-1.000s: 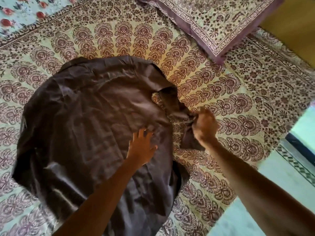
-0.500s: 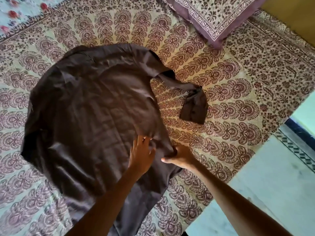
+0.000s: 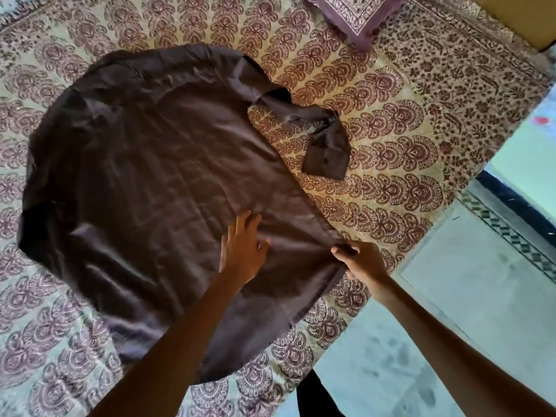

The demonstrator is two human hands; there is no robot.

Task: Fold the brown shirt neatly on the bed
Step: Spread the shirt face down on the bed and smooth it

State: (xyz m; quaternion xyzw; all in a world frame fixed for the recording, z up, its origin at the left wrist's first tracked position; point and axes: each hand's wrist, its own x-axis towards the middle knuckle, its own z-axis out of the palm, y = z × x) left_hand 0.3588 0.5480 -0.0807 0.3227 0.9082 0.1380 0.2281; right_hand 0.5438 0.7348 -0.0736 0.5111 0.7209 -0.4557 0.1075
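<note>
The brown shirt (image 3: 150,188) lies spread out, back up, on the patterned bedspread (image 3: 391,182). Its right sleeve (image 3: 325,145) trails off to the right, twisted and crumpled, with the cuff lying flat. My left hand (image 3: 242,248) presses flat on the shirt's body near the right side seam, fingers straight. My right hand (image 3: 361,260) pinches the shirt's right side edge and holds the fabric taut there. The shirt's left sleeve is not visible.
A purple-bordered patterned pillow (image 3: 358,13) lies at the top of the bed. The bed's edge runs diagonally at the right, with pale tiled floor (image 3: 469,296) beyond it. A yellow wall or panel (image 3: 523,16) stands at the top right corner.
My right hand let go of the sleeve, which dropped onto the bedspread, then moved down to the shirt's side edge and pulled it outward. My left hand stayed pressing on the shirt.
</note>
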